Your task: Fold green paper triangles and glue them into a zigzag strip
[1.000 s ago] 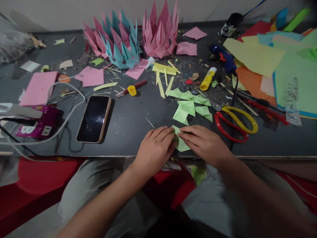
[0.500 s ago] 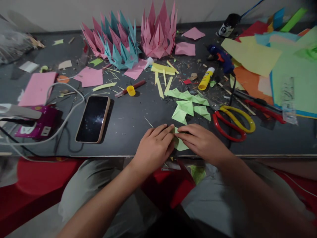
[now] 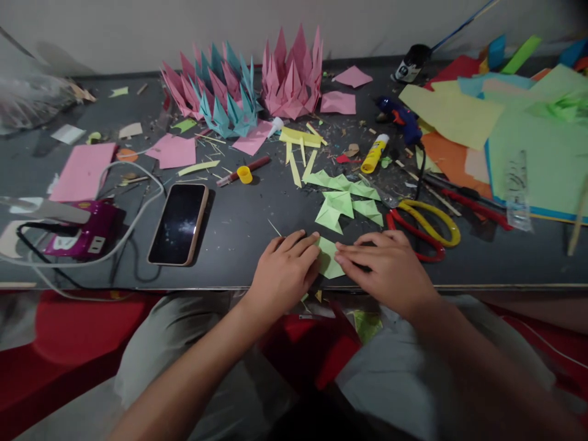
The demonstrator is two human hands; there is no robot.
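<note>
Two bare hands work at a small piece of light green paper (image 3: 327,263) lying near the front edge of a dark grey counter (image 3: 239,248), between the left hand (image 3: 281,269) and the right hand (image 3: 397,269). The left hand's grip is low and flat, fingers close together over the paper's left side, its thumb mostly hidden, so whether it pinches anything cannot be told. The right hand's grip has thumb and forefinger drawn near each other at the paper's right edge; whether they nip it cannot be told either. To handle this well, the left fingers would best hold the sheet flat, while the right fingertips line up edges and corners before pressing any crease firmly from one end to the other, lightly enough not to tear or skew the thin paper. Folded green pieces (image 3: 339,205) lie just beyond, and scissors (image 3: 454,228) with red and yellow handles rest to the right. Compared with half a second earlier, the right fingertips sit farther from the left ones, showing more green paper between, and the camera's view has shifted slightly
</note>
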